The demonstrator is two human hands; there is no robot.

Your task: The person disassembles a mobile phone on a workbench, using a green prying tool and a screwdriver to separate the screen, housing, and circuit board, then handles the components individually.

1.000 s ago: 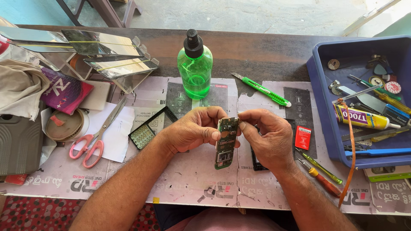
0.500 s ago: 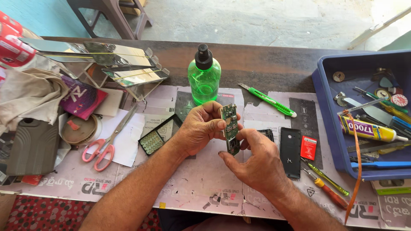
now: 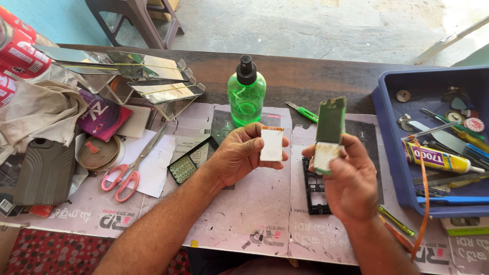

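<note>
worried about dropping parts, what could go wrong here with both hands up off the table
The right hand pinches the green circuit board only at its lower end, so it could tip out. The left hand holds the small white piece by its edge; it might slip. Either could land on the black frame below.

The left hand (image 3: 239, 155) pinches a small white panel (image 3: 271, 143), smooth and faintly glossy like plastic. The right hand (image 3: 346, 175) grips a green circuit board (image 3: 330, 122), matt, with a pale, dull lower part. Behind both stands a translucent green plastic bottle (image 3: 246, 100), shiny, with a matt black cap. Left of the bottle sit glossy mirror-like sheets (image 3: 137, 69) and scissors (image 3: 133, 165) with bright metal blades (pink plastic handles). Right of it is a smooth blue plastic tray (image 3: 392, 153). Scuffed printed paper (image 3: 244, 214) covers the dark wooden table (image 3: 305, 76).
</note>
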